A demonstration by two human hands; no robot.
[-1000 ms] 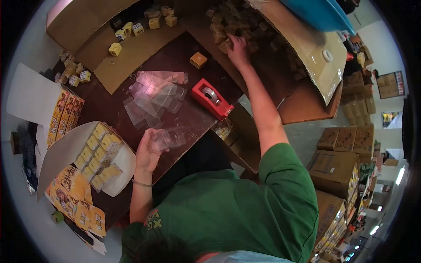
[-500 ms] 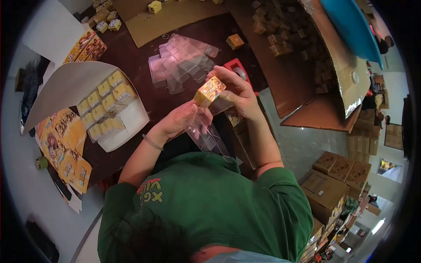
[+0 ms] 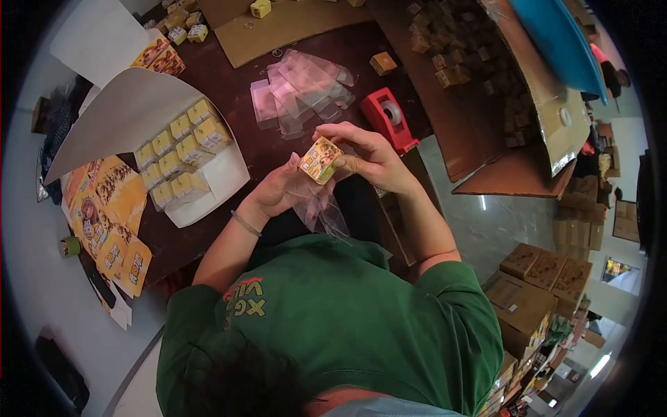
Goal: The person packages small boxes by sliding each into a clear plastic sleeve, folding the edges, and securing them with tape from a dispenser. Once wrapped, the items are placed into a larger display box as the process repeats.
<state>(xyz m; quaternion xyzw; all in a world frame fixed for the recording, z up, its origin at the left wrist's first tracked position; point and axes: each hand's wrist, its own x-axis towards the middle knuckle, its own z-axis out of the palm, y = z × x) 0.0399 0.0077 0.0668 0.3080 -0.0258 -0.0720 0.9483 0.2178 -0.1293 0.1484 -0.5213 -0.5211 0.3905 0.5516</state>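
Observation:
A small yellow printed box (image 3: 320, 160) is pinched between the thumb and fingers of my right hand (image 3: 368, 158). My left hand (image 3: 276, 187) is just left of the box and holds a clear plastic sleeve (image 3: 321, 212), which hangs below the box over my lap. Whether the box's lower end is inside the sleeve I cannot make out. Beyond my hands, a pile of flat clear plastic sleeves (image 3: 299, 90) lies on the dark table. To the left, a white open carton (image 3: 224, 184) holds rows of small yellow boxes (image 3: 177, 149).
A red tape dispenser (image 3: 389, 121) and a single small box (image 3: 383, 63) are on the table's right side. A large cardboard carton (image 3: 479, 149) with many small boxes stands at right. Printed yellow cardboard (image 3: 104, 222) lies at left. Stacked brown cartons (image 3: 517, 306) are behind right.
The small box has turned in my right hand and come slightly left and lower, so its printed face shows more fully. The tape dispenser is now uncovered by my right hand.

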